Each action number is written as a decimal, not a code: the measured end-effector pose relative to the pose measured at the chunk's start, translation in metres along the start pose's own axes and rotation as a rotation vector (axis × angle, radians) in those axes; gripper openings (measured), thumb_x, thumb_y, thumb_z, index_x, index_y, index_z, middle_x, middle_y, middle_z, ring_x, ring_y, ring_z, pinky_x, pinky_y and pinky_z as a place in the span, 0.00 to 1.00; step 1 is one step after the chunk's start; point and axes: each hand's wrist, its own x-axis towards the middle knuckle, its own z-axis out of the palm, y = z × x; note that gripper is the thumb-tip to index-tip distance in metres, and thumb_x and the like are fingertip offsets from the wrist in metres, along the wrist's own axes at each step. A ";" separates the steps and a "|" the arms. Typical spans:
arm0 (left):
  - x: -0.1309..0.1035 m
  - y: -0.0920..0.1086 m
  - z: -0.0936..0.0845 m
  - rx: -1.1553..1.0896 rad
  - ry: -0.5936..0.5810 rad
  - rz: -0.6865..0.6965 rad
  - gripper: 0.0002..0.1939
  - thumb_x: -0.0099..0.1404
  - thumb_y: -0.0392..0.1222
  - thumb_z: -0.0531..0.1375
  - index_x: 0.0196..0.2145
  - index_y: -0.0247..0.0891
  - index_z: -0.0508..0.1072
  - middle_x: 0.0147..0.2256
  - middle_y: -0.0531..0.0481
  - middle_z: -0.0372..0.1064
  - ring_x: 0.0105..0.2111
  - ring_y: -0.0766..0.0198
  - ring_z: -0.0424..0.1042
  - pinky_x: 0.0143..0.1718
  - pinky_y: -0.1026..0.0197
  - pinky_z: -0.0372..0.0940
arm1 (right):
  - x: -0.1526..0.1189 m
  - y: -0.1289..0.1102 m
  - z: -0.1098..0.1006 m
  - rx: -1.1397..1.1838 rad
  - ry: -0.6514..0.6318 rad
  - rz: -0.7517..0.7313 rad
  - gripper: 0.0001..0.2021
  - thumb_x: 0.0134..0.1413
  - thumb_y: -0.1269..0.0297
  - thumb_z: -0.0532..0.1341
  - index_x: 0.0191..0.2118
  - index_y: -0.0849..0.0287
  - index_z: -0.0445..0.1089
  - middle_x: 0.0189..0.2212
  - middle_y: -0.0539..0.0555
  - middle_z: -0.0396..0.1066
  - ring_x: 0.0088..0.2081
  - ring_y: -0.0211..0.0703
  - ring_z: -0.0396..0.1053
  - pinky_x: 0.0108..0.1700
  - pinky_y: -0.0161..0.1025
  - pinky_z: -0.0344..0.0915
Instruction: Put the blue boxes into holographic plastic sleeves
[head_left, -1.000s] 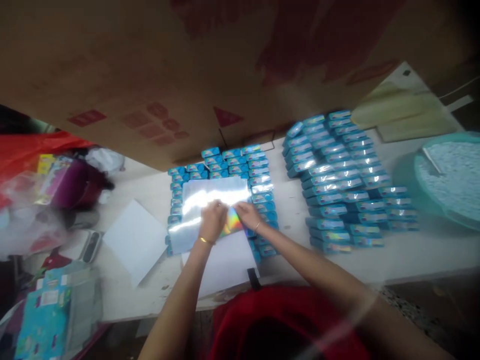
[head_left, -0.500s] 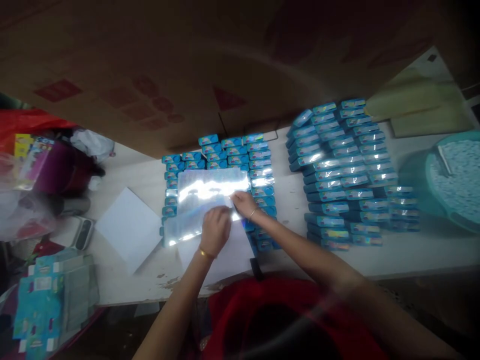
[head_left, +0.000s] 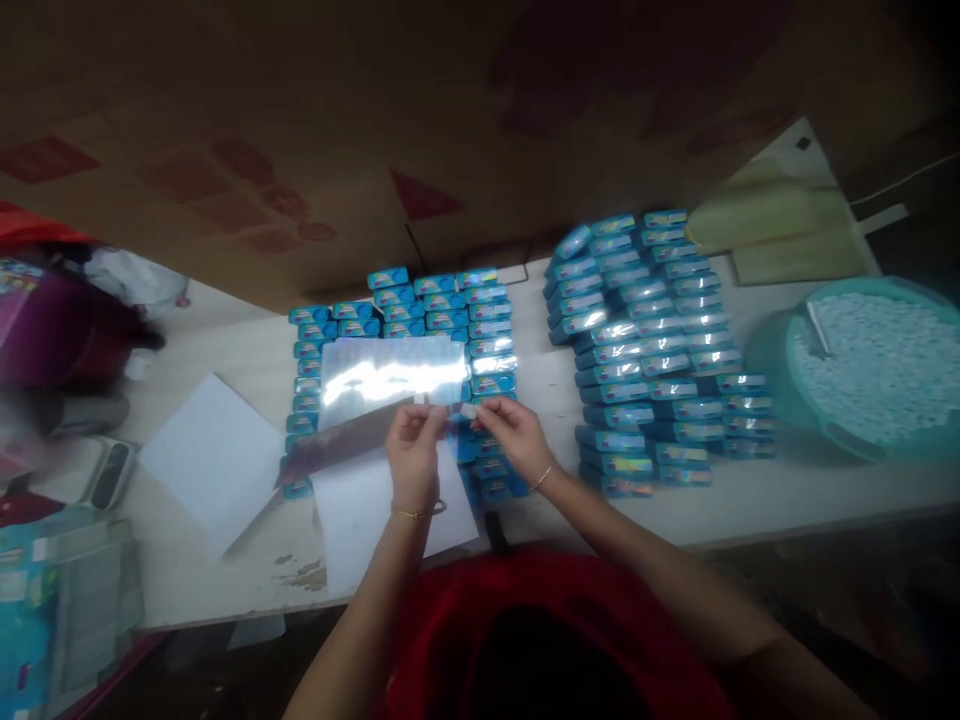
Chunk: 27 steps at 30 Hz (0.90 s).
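My left hand [head_left: 414, 455] is closed in a pinch on the edge of a shiny strip-like sheet [head_left: 337, 438], which slants down to the left. Close beside it, my right hand [head_left: 517, 432] pinches a small whitish piece [head_left: 469, 411]. Under and behind the hands, a glossy clear sheet [head_left: 375, 375] reflects the light and lies over rows of small blue boxes [head_left: 405, 327]. White paper [head_left: 360, 520] lies below my left hand, partly covered by the wrist.
More blue boxes [head_left: 649, 345] stand in rows to the right. A teal tub [head_left: 847, 420] of small pale pieces holds a scoop. Another white sheet [head_left: 214, 465] lies left. A large cardboard box [head_left: 300, 130] stands behind. Flat blue cartons [head_left: 22, 600] are at the lower left.
My right hand has moved away from the glossy sheet and now pinches a small whitish piece. The strip-like sheet at my left hand has tilted and looks darker. The whole view has shifted.
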 end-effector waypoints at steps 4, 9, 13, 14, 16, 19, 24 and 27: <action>-0.006 -0.010 0.025 -0.004 -0.090 -0.085 0.12 0.52 0.44 0.67 0.27 0.37 0.68 0.21 0.55 0.67 0.22 0.71 0.66 0.27 0.67 0.61 | 0.002 0.001 -0.027 0.012 0.172 -0.028 0.19 0.52 0.43 0.60 0.32 0.57 0.67 0.26 0.49 0.69 0.30 0.38 0.66 0.38 0.37 0.66; -0.003 -0.017 0.051 -0.032 -0.152 -0.143 0.14 0.52 0.45 0.67 0.28 0.37 0.68 0.23 0.55 0.69 0.22 0.71 0.67 0.25 0.68 0.61 | 0.013 0.013 -0.051 0.107 0.214 0.154 0.30 0.52 0.35 0.52 0.39 0.59 0.70 0.28 0.51 0.67 0.28 0.37 0.64 0.29 0.36 0.62; 0.013 -0.041 0.062 -0.028 -0.101 -0.201 0.16 0.49 0.46 0.69 0.28 0.37 0.66 0.24 0.55 0.69 0.24 0.68 0.70 0.22 0.69 0.61 | 0.020 0.014 -0.057 0.023 0.258 0.157 0.22 0.43 0.40 0.64 0.29 0.57 0.68 0.21 0.47 0.63 0.25 0.36 0.60 0.29 0.35 0.61; 0.017 -0.047 0.063 -0.011 -0.088 -0.201 0.17 0.49 0.47 0.69 0.28 0.37 0.66 0.23 0.55 0.68 0.23 0.69 0.70 0.21 0.69 0.60 | 0.023 0.014 -0.058 0.012 0.285 0.129 0.22 0.42 0.41 0.64 0.27 0.57 0.67 0.21 0.47 0.63 0.25 0.36 0.59 0.29 0.35 0.61; 0.024 -0.056 0.064 0.018 -0.069 -0.192 0.17 0.49 0.47 0.69 0.28 0.37 0.66 0.22 0.56 0.68 0.22 0.69 0.69 0.20 0.69 0.59 | 0.030 0.016 -0.062 0.032 0.316 0.076 0.22 0.43 0.40 0.63 0.27 0.57 0.66 0.22 0.47 0.63 0.25 0.35 0.59 0.29 0.34 0.61; 0.028 -0.058 0.068 0.006 -0.053 -0.202 0.17 0.48 0.46 0.69 0.28 0.37 0.66 0.21 0.57 0.67 0.21 0.70 0.68 0.20 0.70 0.57 | 0.040 0.022 -0.068 0.054 0.347 0.093 0.25 0.49 0.37 0.57 0.32 0.58 0.69 0.24 0.49 0.64 0.24 0.34 0.59 0.26 0.33 0.59; 0.028 -0.049 0.075 -0.063 -0.089 -0.290 0.16 0.48 0.45 0.68 0.28 0.38 0.66 0.18 0.58 0.65 0.19 0.71 0.64 0.21 0.69 0.56 | 0.041 0.026 -0.068 -0.002 0.257 0.211 0.24 0.46 0.40 0.60 0.33 0.58 0.70 0.24 0.48 0.62 0.23 0.34 0.55 0.23 0.32 0.56; 0.031 -0.056 0.075 -0.006 -0.093 -0.294 0.14 0.50 0.47 0.67 0.28 0.38 0.67 0.18 0.57 0.65 0.19 0.71 0.63 0.20 0.68 0.55 | 0.041 0.028 -0.066 -0.003 0.253 0.161 0.19 0.44 0.45 0.64 0.28 0.58 0.67 0.21 0.47 0.61 0.25 0.35 0.56 0.27 0.33 0.58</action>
